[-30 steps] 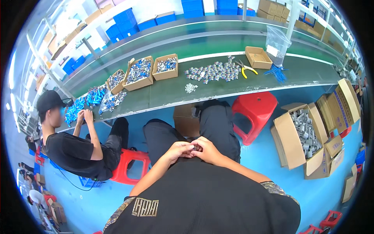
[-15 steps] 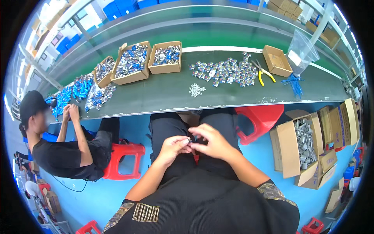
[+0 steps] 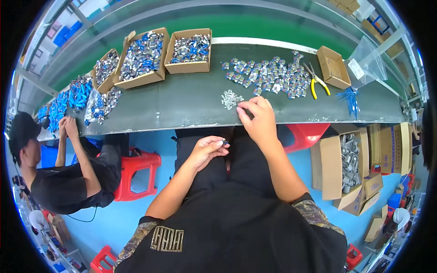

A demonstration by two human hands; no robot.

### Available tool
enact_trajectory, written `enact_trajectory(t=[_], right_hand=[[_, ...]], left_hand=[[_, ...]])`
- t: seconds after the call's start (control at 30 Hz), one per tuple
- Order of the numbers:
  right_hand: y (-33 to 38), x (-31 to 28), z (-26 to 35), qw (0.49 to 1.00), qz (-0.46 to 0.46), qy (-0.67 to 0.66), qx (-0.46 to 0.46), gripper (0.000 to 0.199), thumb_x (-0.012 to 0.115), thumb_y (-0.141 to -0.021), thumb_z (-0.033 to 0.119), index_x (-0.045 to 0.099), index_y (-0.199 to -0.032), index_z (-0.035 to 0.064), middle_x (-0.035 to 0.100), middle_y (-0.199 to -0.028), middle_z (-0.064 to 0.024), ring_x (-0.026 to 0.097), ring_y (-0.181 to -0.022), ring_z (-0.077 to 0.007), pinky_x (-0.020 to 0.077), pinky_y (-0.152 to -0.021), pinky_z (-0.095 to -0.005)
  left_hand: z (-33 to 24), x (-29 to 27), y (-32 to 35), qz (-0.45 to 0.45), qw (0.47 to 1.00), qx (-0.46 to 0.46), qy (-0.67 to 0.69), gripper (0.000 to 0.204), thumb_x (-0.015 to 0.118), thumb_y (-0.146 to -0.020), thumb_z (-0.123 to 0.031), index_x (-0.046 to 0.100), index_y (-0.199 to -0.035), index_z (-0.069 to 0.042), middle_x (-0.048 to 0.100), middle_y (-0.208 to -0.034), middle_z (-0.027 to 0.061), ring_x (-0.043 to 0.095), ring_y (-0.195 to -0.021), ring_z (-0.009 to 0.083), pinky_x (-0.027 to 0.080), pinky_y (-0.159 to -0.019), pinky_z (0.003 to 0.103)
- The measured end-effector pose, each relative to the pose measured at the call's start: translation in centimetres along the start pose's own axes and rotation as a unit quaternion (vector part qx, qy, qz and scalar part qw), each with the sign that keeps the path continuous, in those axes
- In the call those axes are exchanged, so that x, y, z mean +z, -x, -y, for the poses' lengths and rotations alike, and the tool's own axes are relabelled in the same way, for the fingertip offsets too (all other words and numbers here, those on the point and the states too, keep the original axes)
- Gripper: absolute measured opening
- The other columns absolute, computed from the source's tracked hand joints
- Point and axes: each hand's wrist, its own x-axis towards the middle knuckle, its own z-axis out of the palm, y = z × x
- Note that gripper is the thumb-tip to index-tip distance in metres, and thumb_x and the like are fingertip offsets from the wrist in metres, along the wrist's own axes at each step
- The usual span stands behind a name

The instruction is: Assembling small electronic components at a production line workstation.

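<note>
My left hand (image 3: pixel 207 151) is raised over my lap, thumb and fingers pinching a small dark-and-silver part (image 3: pixel 225 142); its exact kind is too small to make out. Out over the bench's near edge, my right hand (image 3: pixel 260 117) has thumb and forefinger curved a little apart at the right side of a small heap of whitish pieces (image 3: pixel 231 98). Nothing shows between those fingers. Just beyond lie many small square silver parts (image 3: pixel 268 76) with dark, colourful faces, spread across the dark green bench top (image 3: pixel 182 107).
Cardboard trays (image 3: pixel 187 67) of blue and silver parts stand at the back left. Yellow-handled pliers (image 3: pixel 320 82), an empty carton tray (image 3: pixel 334 68), a clear bag (image 3: pixel 365 66) and blue ties (image 3: pixel 350 101) lie right. A co-worker (image 3: pixel 59 177) sits left; an open box (image 3: pixel 330 168) holds grey cylinders.
My right hand has left my left hand and moved forward to the whitish heap. My left hand keeps the small part over my lap. The view has shifted slightly.
</note>
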Motion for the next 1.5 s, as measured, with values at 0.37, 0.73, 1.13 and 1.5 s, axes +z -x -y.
enact_trajectory(t=[0.37,0.73,1.13,1.5], right_hand=[[0.7,0.4,0.9,0.998,-0.001,0.052,0.022,0.012,0.071,-0.075,0.018,0.071,-0.083,0.0081,0.062,-0.087,-0.0144,0.058,-0.087,-0.0334,0.0486,-0.079,-0.0419],[-0.3,-1.5,1.5,0.991,0.108,0.075,0.02,0.012,0.068,-0.075,0.015,0.072,-0.081,0.0051,0.068,-0.081,-0.0189,0.066,-0.08,-0.0352,0.0511,-0.08,-0.0424],[9.4,-3.0,8.7,0.767,0.233,-0.526,0.285,0.026,0.062,-0.093,0.021,0.063,-0.105,-0.0023,0.067,-0.098,-0.0098,0.065,-0.089,-0.017,0.0537,-0.078,-0.0287],[12.3,-2.5,6.9,0.682,0.185,-0.633,0.315,0.017,0.061,-0.094,0.014,0.063,-0.101,-0.0005,0.067,-0.095,-0.0095,0.066,-0.086,-0.0182,0.0534,-0.077,-0.0293]], left_hand=[[0.6,-0.7,4.4,0.0,0.997,0.062,-0.035,0.026,0.061,-0.093,-0.017,0.059,-0.114,-0.001,0.068,-0.096,0.0129,0.067,-0.083,0.0206,0.055,-0.08,0.034],[-0.3,3.0,10.9,-0.045,0.982,0.108,-0.147,0.032,0.064,-0.091,-0.02,0.059,-0.115,0.002,0.068,-0.102,0.0148,0.069,-0.089,0.0212,0.055,-0.083,0.032],[-2.4,8.0,12.5,-0.072,0.954,0.26,-0.13,0.017,0.065,-0.087,-0.002,0.063,-0.103,0.005,0.068,-0.097,0.0153,0.068,-0.087,0.0224,0.057,-0.078,0.035],[-0.8,8.3,10.4,-0.094,0.96,0.205,-0.168,0.016,0.069,-0.084,0.003,0.065,-0.1,0.006,0.069,-0.095,0.012,0.067,-0.089,0.0156,0.054,-0.082,0.027]])
